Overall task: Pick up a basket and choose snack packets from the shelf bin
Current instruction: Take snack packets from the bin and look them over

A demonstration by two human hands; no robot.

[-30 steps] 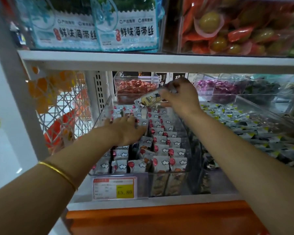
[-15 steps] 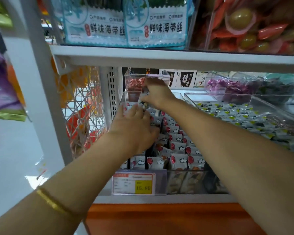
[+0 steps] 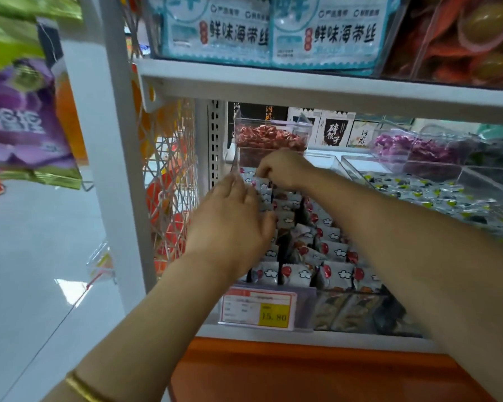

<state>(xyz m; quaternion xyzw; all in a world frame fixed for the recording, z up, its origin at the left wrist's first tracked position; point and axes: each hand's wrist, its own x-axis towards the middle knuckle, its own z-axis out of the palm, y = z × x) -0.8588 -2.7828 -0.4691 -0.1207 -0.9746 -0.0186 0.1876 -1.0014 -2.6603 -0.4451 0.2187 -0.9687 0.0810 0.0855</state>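
A clear shelf bin (image 3: 349, 295) holds rows of small white snack packets (image 3: 336, 252) printed with red balloons and clouds. My left hand (image 3: 233, 224) reaches over the bin's left side with straight fingers that touch the packets there. At the back of the bin my right hand (image 3: 285, 172) has its fingers curled and pinches a small white packet (image 3: 260, 183) just above the rows. No basket is in view.
A yellow price tag (image 3: 259, 310) reading 15.80 hangs on the shelf edge. Bins of red candies (image 3: 270, 140), purple candies (image 3: 413, 146) and yellow-black packets (image 3: 418, 192) surround the bin. The upper shelf (image 3: 302, 82) hangs close overhead. A white post (image 3: 114, 140) and wire mesh stand left.
My right hand carried its packet left and down to the back rows of the bin. My left hand slid up along the bin's left side. The view shifted left.
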